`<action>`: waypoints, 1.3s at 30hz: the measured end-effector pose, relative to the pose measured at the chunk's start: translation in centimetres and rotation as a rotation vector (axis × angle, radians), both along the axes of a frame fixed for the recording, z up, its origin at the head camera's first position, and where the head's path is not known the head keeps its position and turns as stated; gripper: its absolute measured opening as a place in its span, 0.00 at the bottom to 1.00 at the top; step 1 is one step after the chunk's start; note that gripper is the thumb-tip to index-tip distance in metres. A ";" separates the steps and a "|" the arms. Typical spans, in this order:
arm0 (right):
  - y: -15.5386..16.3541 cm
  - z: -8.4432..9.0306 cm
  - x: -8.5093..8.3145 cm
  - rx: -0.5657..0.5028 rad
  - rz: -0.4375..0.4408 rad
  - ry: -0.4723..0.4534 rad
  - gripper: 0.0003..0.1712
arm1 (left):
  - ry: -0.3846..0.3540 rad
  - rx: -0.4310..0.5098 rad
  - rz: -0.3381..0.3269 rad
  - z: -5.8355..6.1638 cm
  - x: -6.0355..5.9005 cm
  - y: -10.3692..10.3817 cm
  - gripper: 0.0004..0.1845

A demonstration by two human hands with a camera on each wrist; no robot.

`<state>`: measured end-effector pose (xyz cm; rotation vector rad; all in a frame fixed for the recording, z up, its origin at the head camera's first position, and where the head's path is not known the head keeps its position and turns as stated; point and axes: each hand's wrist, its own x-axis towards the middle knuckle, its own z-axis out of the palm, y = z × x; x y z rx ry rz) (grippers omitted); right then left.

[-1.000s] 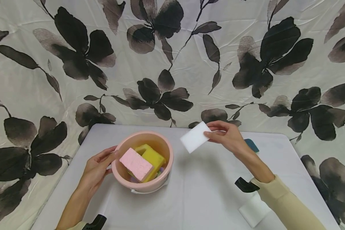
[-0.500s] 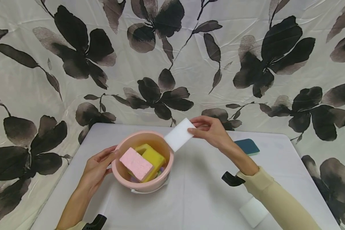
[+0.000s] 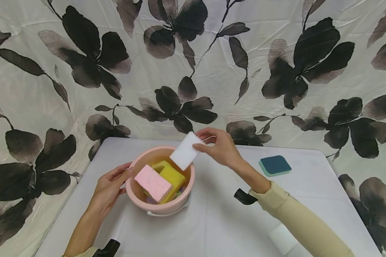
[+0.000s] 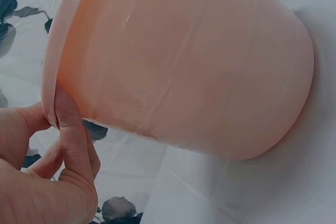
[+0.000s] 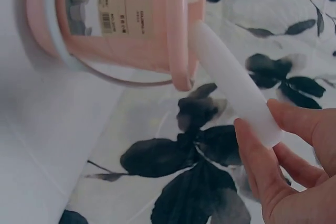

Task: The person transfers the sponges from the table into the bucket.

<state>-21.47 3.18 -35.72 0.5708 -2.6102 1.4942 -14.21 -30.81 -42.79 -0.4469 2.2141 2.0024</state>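
Observation:
A pink bucket (image 3: pixel 133 194) stands on the table, with a pink sponge (image 3: pixel 152 184) and a yellow sponge (image 3: pixel 173 178) inside. My left hand (image 3: pixel 107 189) pinches the bucket's rim at its left side; the left wrist view shows thumb and fingers on either side of the rim (image 4: pixel 52 66). Between the thumb and fingers of my right hand (image 3: pixel 220 148) is a white sponge (image 3: pixel 186 151), tilted over the right part of the bucket's opening. In the right wrist view the far end of this white sponge (image 5: pixel 236 82) overlaps the bucket's rim.
On the right of the white-covered table (image 3: pixel 225 214) lies a blue and green sponge (image 3: pixel 275 165). Another white block (image 3: pixel 283 238) is partly hidden beneath my right sleeve (image 3: pixel 299 217). A white handle (image 3: pixel 167 214) hangs at the bucket's front. Behind the table is a floral cloth (image 3: pixel 218 82).
My right hand has carried the white sponge leftward, from beside the bucket to over its opening. The blue and green sponge has come into full view. My left hand stays at the rim.

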 end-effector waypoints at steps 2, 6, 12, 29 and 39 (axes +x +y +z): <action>-0.8 0.0 0.2 0.038 0.011 0.080 0.21 | 0.000 0.000 0.002 0.0 0.0 0.0 0.40; -2.4 -0.1 0.6 0.103 0.044 0.216 0.20 | -0.001 0.001 0.004 0.0 0.0 0.0 0.41; -4.3 -0.7 1.2 0.194 0.060 0.271 0.19 | -0.005 0.008 0.004 0.0 0.0 0.1 0.40; -5.8 -1.2 2.9 0.426 0.032 0.298 0.22 | -0.002 0.013 0.002 -0.2 -0.2 0.2 0.40; -6.6 -2.4 3.0 0.534 0.054 0.319 0.25 | -0.014 -0.011 0.000 -0.1 -0.2 0.3 0.40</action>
